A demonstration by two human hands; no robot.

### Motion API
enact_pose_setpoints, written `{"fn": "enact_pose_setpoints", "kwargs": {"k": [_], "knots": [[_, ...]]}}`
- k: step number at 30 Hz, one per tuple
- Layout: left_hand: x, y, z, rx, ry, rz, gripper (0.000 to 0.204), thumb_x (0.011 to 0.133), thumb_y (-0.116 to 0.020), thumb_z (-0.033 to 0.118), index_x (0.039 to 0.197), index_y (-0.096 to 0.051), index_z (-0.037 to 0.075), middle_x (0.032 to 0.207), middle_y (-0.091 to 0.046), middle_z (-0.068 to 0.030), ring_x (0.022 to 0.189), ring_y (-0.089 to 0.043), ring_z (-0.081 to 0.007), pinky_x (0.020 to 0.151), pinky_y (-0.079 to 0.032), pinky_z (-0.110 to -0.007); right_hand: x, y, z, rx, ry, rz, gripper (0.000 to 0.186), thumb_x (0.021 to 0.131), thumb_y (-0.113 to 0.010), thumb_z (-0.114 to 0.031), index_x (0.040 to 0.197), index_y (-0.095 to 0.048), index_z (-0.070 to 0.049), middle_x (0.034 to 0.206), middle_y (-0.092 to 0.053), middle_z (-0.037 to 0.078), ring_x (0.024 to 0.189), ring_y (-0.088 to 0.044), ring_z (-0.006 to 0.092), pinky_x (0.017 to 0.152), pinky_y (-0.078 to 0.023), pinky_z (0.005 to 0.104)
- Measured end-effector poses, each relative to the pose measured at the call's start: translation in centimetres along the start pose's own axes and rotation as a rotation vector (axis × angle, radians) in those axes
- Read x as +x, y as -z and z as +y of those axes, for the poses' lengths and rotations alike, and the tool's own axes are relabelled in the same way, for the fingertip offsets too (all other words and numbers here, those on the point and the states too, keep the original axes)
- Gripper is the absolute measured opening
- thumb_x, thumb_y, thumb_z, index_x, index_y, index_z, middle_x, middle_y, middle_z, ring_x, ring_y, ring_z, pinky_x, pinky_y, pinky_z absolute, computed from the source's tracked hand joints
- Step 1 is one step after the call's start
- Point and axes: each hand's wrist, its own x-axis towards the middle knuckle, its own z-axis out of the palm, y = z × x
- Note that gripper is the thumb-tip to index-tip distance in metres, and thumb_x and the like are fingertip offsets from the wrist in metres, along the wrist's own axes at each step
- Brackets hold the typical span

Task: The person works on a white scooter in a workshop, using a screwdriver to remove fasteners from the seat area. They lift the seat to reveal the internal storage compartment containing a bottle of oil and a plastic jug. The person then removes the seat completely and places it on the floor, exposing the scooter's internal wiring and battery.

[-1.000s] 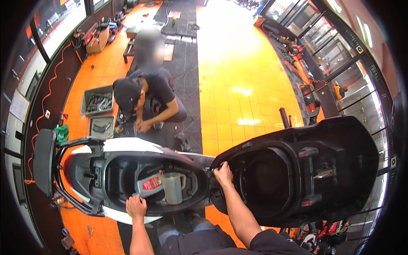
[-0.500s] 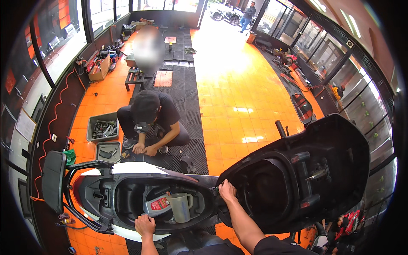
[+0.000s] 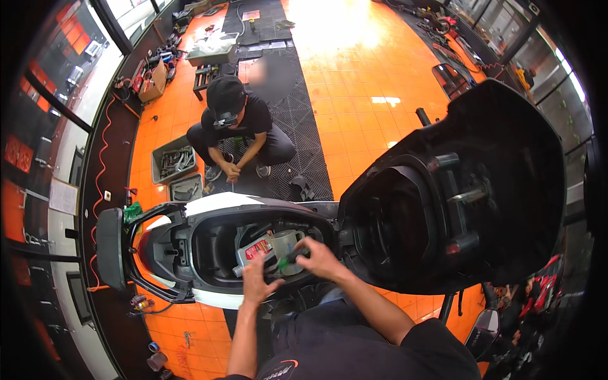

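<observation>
A white scooter (image 3: 217, 298) stands across my view, its seat (image 3: 506, 209) raised at the right. In its open underseat compartment (image 3: 209, 244) lie a grey oil bottle with a red label (image 3: 255, 249) and a translucent measuring jug (image 3: 286, 237). My left hand (image 3: 258, 285) is open, thumb spread, at the bottle's near side. My right hand (image 3: 313, 259) grips a dark green object (image 3: 290, 259) over the jug; its exact kind is unclear.
A co-worker in a black cap (image 3: 234, 126) squats beyond the scooter beside grey tool bins (image 3: 156, 158). Rubber mats (image 3: 297, 145) run through the orange tiled floor (image 3: 345, 120). Boxes (image 3: 152, 82) line the left wall; scooter parts (image 3: 437, 35) line the right.
My right hand has left the seat's edge for the compartment with the green object. My left hand has moved right from the compartment rim toward the bottle. The co-worker has raised their torso slightly.
</observation>
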Motion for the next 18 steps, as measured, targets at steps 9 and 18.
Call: {"fn": "enact_pose_setpoints", "kwargs": {"k": [9,18], "knots": [[-14.7,0.1,2.0,-0.027,0.731,-0.195,0.044,0.085,-0.079,0.044,0.098,-0.066,0.004,0.077,-0.071,-0.0208,0.076,-0.068,-0.0449,0.066,-0.05,-0.05,7.4,-1.0,19.9,0.107,-0.454,0.626,0.015,0.088,-0.074,-0.018,0.092,-0.077,-0.004,0.089,-0.077,0.008,0.079,-0.072,0.0206,0.074,-0.056,0.0364],[-42.4,0.7,7.1,-0.008,1.484,0.213,0.044,0.082,-0.083,0.035,0.093,-0.066,-0.004,0.074,-0.066,-0.0171,0.068,-0.061,-0.0293,0.068,-0.048,-0.045,11.6,1.9,31.0,-0.241,-0.854,0.486,0.023,0.078,-0.088,-0.031,0.095,-0.083,-0.015,0.107,-0.077,0.016,0.102,-0.074,0.0326,0.094,-0.055,0.0429]]}}
